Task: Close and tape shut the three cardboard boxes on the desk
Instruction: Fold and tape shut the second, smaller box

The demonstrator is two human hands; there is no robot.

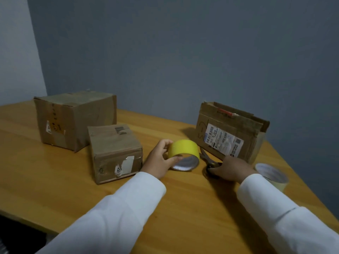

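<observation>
Three cardboard boxes stand on the wooden desk [55,180]. The large box [78,118] at back left has its top flaps down. A smaller box [113,151] in front of it is also closed on top. The flat box [231,132] at right, with a white shipping label, has its top flaps standing open. My left hand [159,160] grips a roll of yellow tape [183,150], thumb and fingers curled round it, just above the desk. My right hand [231,170] lies over the handles of a pair of scissors [207,158] on the desk, fingers curled on them.
A second roll of pale, clear tape [273,176] lies on the desk to the right of my right hand, near the desk's right edge. The desk's left front edge drops off to a dark floor. A grey wall stands behind the boxes.
</observation>
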